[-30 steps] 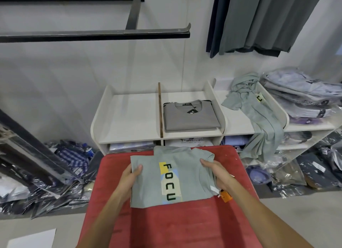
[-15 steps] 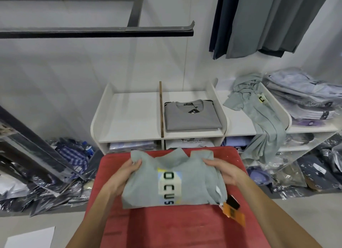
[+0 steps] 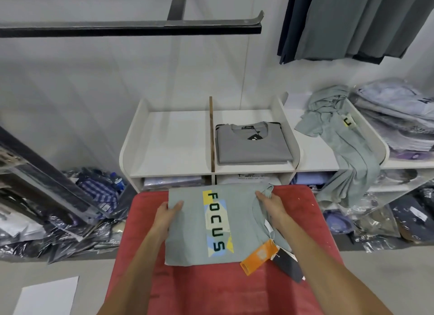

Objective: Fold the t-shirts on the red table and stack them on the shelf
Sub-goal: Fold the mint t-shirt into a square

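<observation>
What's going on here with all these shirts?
A person is folding t-shirts. Both hands, left hand and right hand, hold the sides of a folded grey-green FOCUS t-shirt on the red table, its orange tag sticking out. One folded grey t-shirt already sits on the white shelf. An unfolded one hangs off the shelf's right side.

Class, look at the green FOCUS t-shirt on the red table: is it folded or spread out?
Folded. The FOCUS t-shirt forms a compact rectangle with no sleeves showing, held at its sides by the left hand and right hand.
</observation>
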